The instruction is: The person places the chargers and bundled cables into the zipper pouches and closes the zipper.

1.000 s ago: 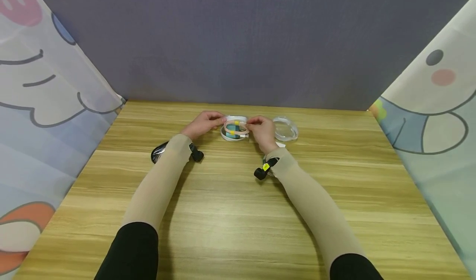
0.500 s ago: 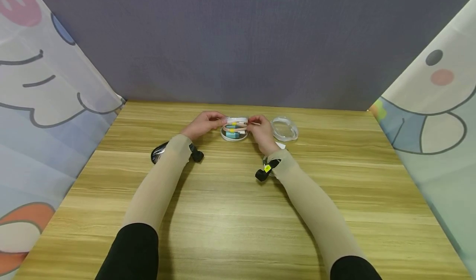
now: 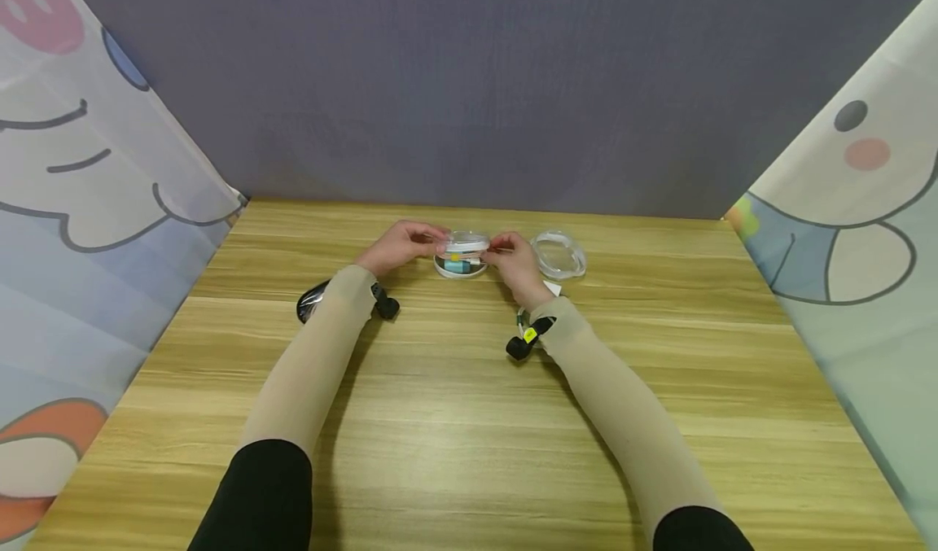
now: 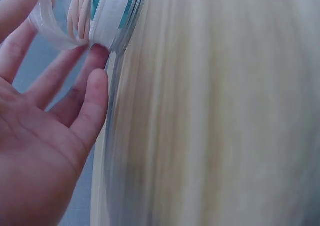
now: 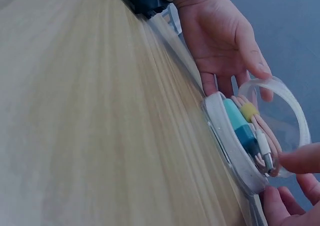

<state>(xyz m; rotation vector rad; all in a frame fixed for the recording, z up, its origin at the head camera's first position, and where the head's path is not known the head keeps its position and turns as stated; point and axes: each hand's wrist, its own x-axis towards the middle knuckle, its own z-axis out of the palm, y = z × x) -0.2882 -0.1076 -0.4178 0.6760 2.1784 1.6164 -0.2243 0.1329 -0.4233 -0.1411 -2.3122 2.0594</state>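
A small round clear zip case [image 3: 460,274] with a white band lies near the table's far edge, its clear lid [image 5: 295,106] raised partway. Inside are a teal charger plug [image 5: 242,128] and a coiled pink cable [image 5: 265,123] with a yellow tie [image 5: 248,111] and a white connector. My left hand [image 3: 403,244] pinches the lid's rim between thumb and finger. Across from it, my right hand [image 3: 516,266] holds the case's other side, thumb at the lid and cable, other fingers low by the band. Whether that thumb grips lid or cable is unclear.
Another clear round case [image 3: 559,255] lies to the right of my right hand. A white piece [image 3: 553,288] shows beside the right wrist, and a shiny black object [image 3: 311,300] is partly behind the left forearm. A grey wall [image 3: 469,87] rises behind the wooden table [image 3: 432,421].
The lid has tipped forward and down over the case, covering more of the contents. The coiled cable has sunk lower and flatter inside. Both hands have stayed at the case's sides.
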